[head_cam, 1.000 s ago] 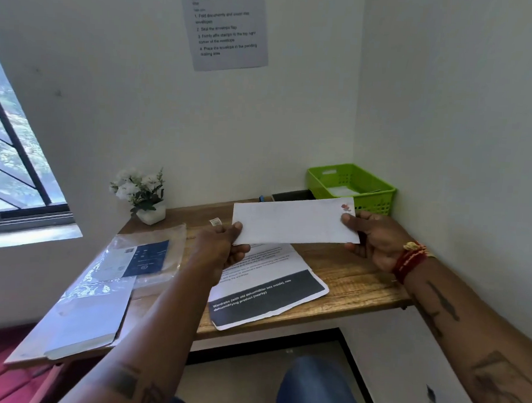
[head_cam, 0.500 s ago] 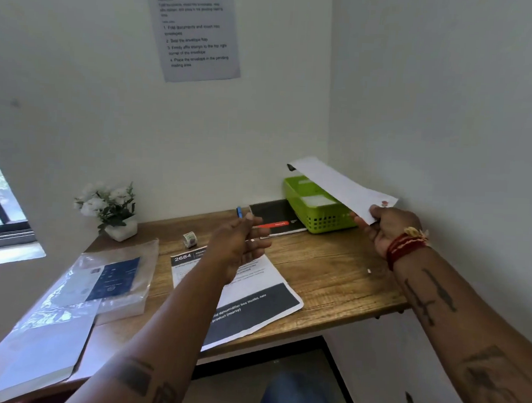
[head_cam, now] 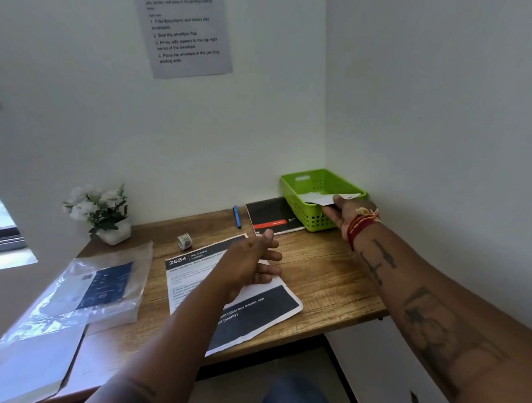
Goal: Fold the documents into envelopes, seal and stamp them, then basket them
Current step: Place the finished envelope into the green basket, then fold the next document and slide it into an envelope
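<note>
A white stamped envelope (head_cam: 320,198) lies partly inside the green basket (head_cam: 295,199) at the back right corner of the desk. My right hand (head_cam: 345,213) pinches the envelope's near end at the basket's front rim. My left hand (head_cam: 249,262) hovers above a printed document (head_cam: 252,317) in the desk's middle, fingers loosely curled and holding nothing. A small roll of stamps (head_cam: 184,241) stands behind the document.
A blue pen (head_cam: 236,216) and a black notebook (head_cam: 270,215) lie left of the basket. A potted white flower (head_cam: 103,214) stands at the back left. A plastic bag of envelopes (head_cam: 100,288) and a large envelope (head_cam: 28,364) cover the desk's left side. Walls close in behind and right.
My right hand carried the envelope from in front of me to the right and lowered it into the green basket. My left hand let go of it and stayed over the document.
</note>
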`<state>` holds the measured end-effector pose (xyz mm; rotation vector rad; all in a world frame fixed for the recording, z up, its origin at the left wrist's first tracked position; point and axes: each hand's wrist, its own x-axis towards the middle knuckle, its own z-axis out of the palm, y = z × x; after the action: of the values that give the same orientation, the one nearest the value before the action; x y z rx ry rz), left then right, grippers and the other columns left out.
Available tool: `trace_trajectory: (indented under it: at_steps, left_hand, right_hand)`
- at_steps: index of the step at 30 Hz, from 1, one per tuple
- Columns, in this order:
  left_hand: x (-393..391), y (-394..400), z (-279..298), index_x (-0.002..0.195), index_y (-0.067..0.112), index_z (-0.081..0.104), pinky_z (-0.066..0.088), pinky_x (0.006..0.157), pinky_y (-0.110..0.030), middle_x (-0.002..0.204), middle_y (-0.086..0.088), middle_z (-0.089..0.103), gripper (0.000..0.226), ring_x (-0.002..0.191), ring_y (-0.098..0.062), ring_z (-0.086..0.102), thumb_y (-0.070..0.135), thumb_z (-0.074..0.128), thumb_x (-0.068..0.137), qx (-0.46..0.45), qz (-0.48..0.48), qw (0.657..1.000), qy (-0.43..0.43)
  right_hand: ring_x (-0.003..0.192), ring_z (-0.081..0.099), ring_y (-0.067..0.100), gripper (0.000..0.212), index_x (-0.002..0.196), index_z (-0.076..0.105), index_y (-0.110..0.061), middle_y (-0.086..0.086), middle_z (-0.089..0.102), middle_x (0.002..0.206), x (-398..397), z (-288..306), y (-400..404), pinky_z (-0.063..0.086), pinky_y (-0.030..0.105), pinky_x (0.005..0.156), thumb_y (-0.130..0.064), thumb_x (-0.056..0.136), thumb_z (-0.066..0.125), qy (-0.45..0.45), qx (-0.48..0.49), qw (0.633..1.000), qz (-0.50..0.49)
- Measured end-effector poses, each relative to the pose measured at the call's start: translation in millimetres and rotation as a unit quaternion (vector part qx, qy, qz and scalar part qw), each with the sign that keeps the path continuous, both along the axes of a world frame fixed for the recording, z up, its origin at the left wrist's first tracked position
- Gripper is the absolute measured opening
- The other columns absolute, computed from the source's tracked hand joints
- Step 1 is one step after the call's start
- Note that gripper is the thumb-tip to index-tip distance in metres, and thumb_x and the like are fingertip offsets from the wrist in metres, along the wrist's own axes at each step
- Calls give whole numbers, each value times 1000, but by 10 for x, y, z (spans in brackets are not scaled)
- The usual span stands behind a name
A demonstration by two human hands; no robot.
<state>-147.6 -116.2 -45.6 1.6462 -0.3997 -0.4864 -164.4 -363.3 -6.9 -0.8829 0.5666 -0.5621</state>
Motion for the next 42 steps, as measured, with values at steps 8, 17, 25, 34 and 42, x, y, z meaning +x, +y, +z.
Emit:
trace_trajectory:
  at_steps: [8, 17, 25, 34, 42]
  left_hand:
    - [116, 66, 21, 114, 19, 72, 58, 84, -39, 112, -6, 76, 54, 89, -22, 74, 66, 55, 93, 53, 26, 996, -62]
    - [192, 496, -253, 156, 32, 36, 27, 120, -59, 166, -15, 26, 96, 151, -39, 26, 92, 37, 82, 512, 67, 814, -266]
    - [116, 835, -274, 160, 47, -11, -8, 125, -52, 170, -7, -22, 112, 156, -32, -21, 102, 30, 71, 548, -138, 778, -275]
    - [183, 1065, -255, 156, 60, -1, -9, 127, -54, 172, 3, -17, 101, 157, -24, -20, 97, 45, 73, 502, -193, 784, -308]
    - [94, 1170, -150, 157, 52, 26, -1, 126, -50, 174, 4, 0, 82, 159, -23, -6, 80, 55, 86, 466, -142, 812, -320]
  right_hand:
    - [33, 57, 6, 29, 79, 58, -6, -1, 63, 44, 21, -262, 237, 40, 17, 41, -15, 105, 48, 53, -74, 995, 35]
    - [70, 67, 20, 10, 86, 69, -16, 9, 74, 84, 199, -540, 1209, 53, 32, 63, -14, 94, 64, 71, -427, 878, 205]
    - [135, 50, 24, 59, 145, 52, -20, 6, 50, 151, 642, -581, 1392, 39, 37, 112, -46, 93, 64, 127, -717, 618, 297]
    - [132, 50, 31, 80, 148, 47, -19, 12, 47, 151, 816, -374, 1346, 42, 39, 108, -66, 86, 64, 225, -789, 478, 313]
    - [88, 61, 23, 26, 93, 69, -11, 5, 68, 98, 637, -198, 1121, 41, 28, 68, -33, 85, 77, 229, -715, 611, 250]
